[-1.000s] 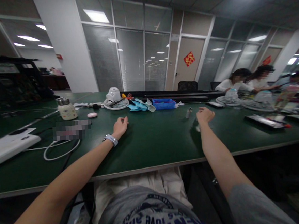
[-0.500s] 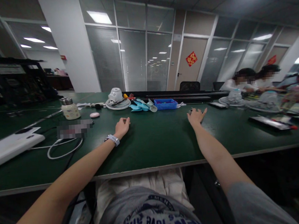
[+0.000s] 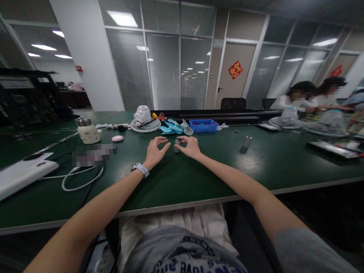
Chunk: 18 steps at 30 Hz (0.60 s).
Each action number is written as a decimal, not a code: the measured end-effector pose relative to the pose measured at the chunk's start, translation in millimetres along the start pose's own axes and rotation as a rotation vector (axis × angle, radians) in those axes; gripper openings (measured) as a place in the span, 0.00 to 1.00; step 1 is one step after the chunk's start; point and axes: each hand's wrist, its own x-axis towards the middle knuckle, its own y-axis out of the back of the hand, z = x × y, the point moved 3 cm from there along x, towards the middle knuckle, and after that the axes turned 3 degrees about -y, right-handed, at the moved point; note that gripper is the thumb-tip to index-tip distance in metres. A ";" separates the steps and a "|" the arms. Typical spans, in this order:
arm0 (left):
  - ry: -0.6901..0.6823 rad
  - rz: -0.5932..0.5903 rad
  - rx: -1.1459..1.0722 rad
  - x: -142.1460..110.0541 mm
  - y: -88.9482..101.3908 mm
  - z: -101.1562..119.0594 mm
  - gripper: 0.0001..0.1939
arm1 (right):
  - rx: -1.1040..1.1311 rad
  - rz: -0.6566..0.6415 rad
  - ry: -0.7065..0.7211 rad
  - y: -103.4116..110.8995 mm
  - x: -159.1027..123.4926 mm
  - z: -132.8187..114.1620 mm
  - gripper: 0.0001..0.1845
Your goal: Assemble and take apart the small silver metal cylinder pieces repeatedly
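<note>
My right hand (image 3: 190, 147) is closed in a pinch around a small grey metal cylinder (image 3: 177, 146) over the middle of the green table. The fingers cover part of it, and its exact kind is unclear. Just to the left, my left hand (image 3: 156, 152) is held with thumb and fingers apart, nothing between them and not touching the cylinder. Farther right, a silvery cylinder (image 3: 247, 141) stands on the table, with a tiny dark piece (image 3: 237, 131) lying behind it.
Beyond my hands lie a white fan housing (image 3: 144, 121), light-blue fan blades (image 3: 171, 127) and a blue basket (image 3: 203, 126). At left are a cream flask (image 3: 88, 132), a pink round case (image 3: 117, 138) and a white cable (image 3: 68, 187). People sit at the far right.
My right hand has moved left to the middle, now gripping the small grey cylinder. The silvery cylinder at right has come into view. My left hand has opened and shifted slightly right.
</note>
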 end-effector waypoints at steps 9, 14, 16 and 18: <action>0.065 -0.083 -0.064 5.6 -8.3 18.2 0.19 | 0.188 -0.150 0.041 -16.3 -16.7 -15.1 0.35; 0.132 -0.059 -0.091 8.8 -5.6 15.8 0.24 | 0.114 -0.169 0.082 -14.0 -18.0 -21.9 0.35; 0.131 -0.034 -0.103 9.5 -6.5 14.3 0.24 | 0.093 -0.166 0.096 -13.7 -18.5 -23.6 0.34; 0.118 -0.002 -0.109 10.4 -7.5 13.2 0.23 | 0.084 -0.167 0.099 -13.9 -18.8 -24.2 0.34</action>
